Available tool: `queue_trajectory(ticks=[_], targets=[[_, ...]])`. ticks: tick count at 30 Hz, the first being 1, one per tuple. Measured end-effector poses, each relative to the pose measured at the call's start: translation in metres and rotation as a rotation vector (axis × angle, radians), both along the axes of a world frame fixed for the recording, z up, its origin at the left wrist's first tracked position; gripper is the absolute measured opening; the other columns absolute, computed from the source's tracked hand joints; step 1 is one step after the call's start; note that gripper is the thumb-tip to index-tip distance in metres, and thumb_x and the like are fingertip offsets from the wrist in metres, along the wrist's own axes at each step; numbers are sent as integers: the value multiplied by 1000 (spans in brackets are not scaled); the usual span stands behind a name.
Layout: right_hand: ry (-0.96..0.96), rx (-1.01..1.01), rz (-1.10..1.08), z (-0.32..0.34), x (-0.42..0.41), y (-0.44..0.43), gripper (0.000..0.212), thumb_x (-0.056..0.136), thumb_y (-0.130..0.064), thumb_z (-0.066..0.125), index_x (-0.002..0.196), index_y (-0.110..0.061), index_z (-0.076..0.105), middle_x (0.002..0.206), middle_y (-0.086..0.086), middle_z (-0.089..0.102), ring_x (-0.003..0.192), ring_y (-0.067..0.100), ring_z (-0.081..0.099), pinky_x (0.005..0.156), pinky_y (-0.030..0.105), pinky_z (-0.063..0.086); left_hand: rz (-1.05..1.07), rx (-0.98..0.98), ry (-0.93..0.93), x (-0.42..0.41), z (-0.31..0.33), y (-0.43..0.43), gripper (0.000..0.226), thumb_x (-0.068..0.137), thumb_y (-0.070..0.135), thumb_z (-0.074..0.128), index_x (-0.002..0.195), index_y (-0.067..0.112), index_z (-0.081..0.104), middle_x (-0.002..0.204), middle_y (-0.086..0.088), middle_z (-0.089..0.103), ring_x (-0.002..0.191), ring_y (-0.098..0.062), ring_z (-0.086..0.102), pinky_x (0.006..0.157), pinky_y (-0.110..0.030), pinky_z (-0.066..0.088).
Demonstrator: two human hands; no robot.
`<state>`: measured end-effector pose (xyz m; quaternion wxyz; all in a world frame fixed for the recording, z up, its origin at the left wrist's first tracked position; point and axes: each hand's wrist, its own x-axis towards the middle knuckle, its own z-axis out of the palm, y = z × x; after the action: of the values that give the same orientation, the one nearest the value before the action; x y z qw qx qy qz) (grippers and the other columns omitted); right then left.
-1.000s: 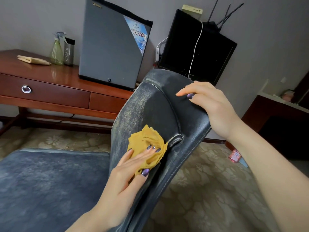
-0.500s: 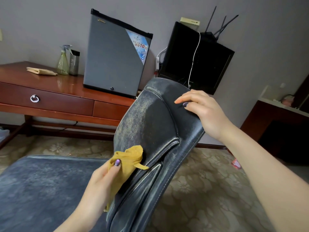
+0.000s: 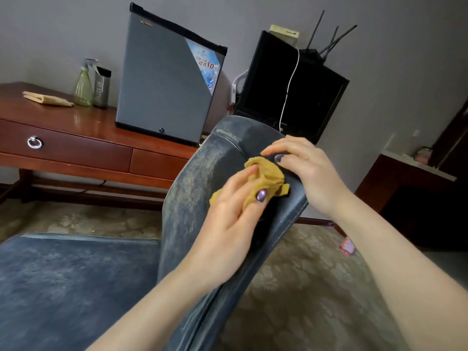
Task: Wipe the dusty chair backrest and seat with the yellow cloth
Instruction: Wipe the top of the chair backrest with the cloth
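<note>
The chair backrest [image 3: 192,188] is dark blue-grey leather streaked with pale dust, tilted across the middle of the view. Its dusty seat [image 3: 71,279] fills the lower left. My left hand [image 3: 233,214] grips the bunched yellow cloth [image 3: 266,178] and presses it against the backrest's upper part, thumb over the cloth. My right hand [image 3: 306,171] rests on the backrest's top right edge, fingers curled over it, fingertips just beside the cloth.
A wooden desk [image 3: 83,138] stands behind, carrying a grey mini fridge [image 3: 167,82], a spray bottle [image 3: 83,84], a dark bottle [image 3: 101,88] and a folded cloth [image 3: 46,98]. A black monitor [image 3: 291,89] with cables is behind the backrest. Patterned carpet [image 3: 304,287] lies below.
My left hand has carried the cloth from the lower part of the backrest up to near its top, beside my right hand. The right hand has stayed on the top edge.
</note>
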<state>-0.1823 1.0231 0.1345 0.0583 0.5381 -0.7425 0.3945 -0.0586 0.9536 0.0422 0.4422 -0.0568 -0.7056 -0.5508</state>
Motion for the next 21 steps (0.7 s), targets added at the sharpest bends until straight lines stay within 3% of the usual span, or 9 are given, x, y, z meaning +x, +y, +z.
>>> queue_trajectory(ticks=[3, 7, 12, 17, 21], targets=[[-15, -8, 15, 0, 0, 2, 31, 74, -26, 43, 92, -22, 68, 111, -3, 59, 113, 5, 47, 98, 15, 34, 99, -164, -81, -5, -16, 0, 38, 94, 36, 37, 127, 55, 32, 147, 27, 32, 137, 14, 15, 120, -33, 13], [-6, -8, 17, 0, 2, 4, 32, 75, -25, 41, 93, -22, 68, 105, -10, 58, 110, 2, 48, 95, 13, 34, 168, -272, -78, -5, -28, -8, 44, 92, 35, 33, 134, 48, 34, 145, 28, 35, 139, 8, 18, 118, -48, 13], [-33, -28, 55, -1, 5, 5, 33, 75, -23, 40, 93, -20, 66, 101, -14, 57, 94, -26, 42, 81, -2, 30, 161, -274, -70, 1, -38, -11, 44, 93, 32, 36, 136, 42, 39, 144, 30, 35, 140, 3, 22, 118, -50, 11], [-33, -40, 64, 0, 7, 6, 31, 76, -23, 39, 92, -23, 66, 102, -14, 56, 91, -27, 44, 76, -5, 28, 162, -264, -76, 4, -43, -11, 44, 94, 30, 36, 136, 43, 40, 144, 29, 36, 140, 2, 23, 118, -46, 12], [-25, -37, 59, 0, 7, 6, 30, 76, -22, 39, 91, -23, 65, 101, -12, 56, 90, -28, 44, 76, -6, 27, 167, -234, -58, 4, -50, -10, 47, 93, 31, 35, 135, 52, 36, 141, 36, 34, 139, 4, 24, 118, -33, 10]])
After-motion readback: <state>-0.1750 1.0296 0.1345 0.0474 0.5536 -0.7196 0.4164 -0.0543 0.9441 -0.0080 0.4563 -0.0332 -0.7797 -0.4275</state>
